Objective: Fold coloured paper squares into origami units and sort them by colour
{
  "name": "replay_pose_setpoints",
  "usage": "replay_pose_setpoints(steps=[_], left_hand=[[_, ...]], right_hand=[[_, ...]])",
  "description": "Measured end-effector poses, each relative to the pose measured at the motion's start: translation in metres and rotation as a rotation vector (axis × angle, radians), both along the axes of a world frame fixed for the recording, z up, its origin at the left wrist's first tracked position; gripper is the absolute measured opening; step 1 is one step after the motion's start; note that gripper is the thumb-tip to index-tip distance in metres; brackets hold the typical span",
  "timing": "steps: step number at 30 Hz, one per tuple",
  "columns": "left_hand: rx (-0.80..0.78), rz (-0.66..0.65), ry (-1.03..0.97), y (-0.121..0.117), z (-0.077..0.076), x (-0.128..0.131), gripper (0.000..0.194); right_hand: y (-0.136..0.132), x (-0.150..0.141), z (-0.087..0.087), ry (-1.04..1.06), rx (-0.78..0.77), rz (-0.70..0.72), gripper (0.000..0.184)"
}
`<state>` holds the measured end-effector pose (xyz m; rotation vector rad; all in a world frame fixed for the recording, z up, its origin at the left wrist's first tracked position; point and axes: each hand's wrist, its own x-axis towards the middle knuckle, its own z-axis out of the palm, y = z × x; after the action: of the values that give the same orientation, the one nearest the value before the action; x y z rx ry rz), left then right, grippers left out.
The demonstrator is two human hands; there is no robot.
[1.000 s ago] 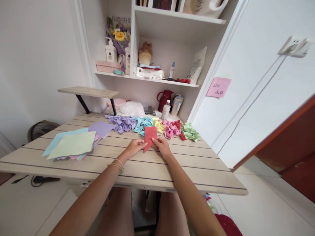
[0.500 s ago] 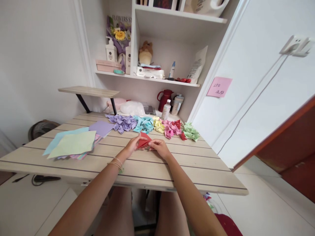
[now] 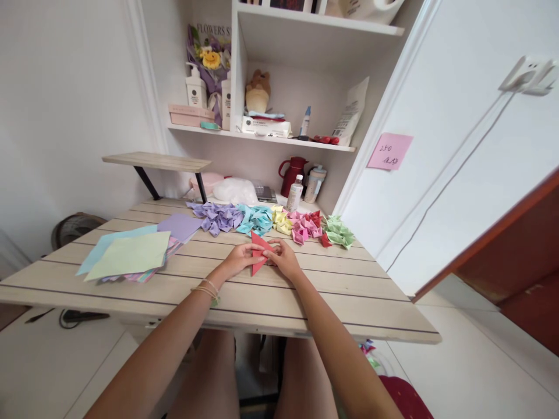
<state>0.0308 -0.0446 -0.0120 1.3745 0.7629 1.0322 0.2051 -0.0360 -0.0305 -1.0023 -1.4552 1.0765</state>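
Note:
Between my two hands is a piece of red paper (image 3: 257, 269), folded into a triangle, with one corner pointing away from me and one toward me. My left hand (image 3: 239, 259) pinches it from the left, thumb and fingers at its middle. From the other side my right hand (image 3: 283, 257) grips its right part, partly covering it. Just beyond the hands lies a row of folded paper pieces: purple (image 3: 217, 218), blue (image 3: 255, 220), yellow (image 3: 282, 221), pink (image 3: 303, 226) and green (image 3: 338, 233), with a few red ones among them.
A stack of coloured paper sheets (image 3: 128, 254) lies on the table (image 3: 174, 297) at left. A small raised shelf (image 3: 157, 162) stands behind it. At the back are a bottle (image 3: 295, 193), a dark red jug (image 3: 292, 176), a tumbler (image 3: 315, 184) and a plastic bag (image 3: 236, 191).
The red paper has turned, so its long shape now points toward and away from me. Both hands have shifted their hold on it.

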Motion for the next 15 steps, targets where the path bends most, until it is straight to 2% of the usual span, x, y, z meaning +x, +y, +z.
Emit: replay_pose_setpoints(steps=[3, 8, 11, 15], left_hand=[[0.011, 0.006, -0.037, 0.0009, -0.0013, -0.0003, 0.061], [-0.059, 0.016, -0.061, 0.0011, -0.0021, -0.0006, 0.082], [-0.057, 0.059, -0.070, 0.0020, -0.0033, 0.0001, 0.085], [-0.033, 0.132, -0.040, 0.0033, -0.0048, 0.0015, 0.076]], right_hand=[[0.0005, 0.0002, 0.0015, 0.023, -0.029, 0.063, 0.039], [0.0007, 0.0011, 0.0044, 0.110, -0.047, 0.037, 0.038], [0.0011, 0.0008, 0.0042, 0.157, -0.057, 0.004, 0.041], [-0.0003, -0.0008, 0.0053, 0.179, -0.064, 0.012, 0.040]])
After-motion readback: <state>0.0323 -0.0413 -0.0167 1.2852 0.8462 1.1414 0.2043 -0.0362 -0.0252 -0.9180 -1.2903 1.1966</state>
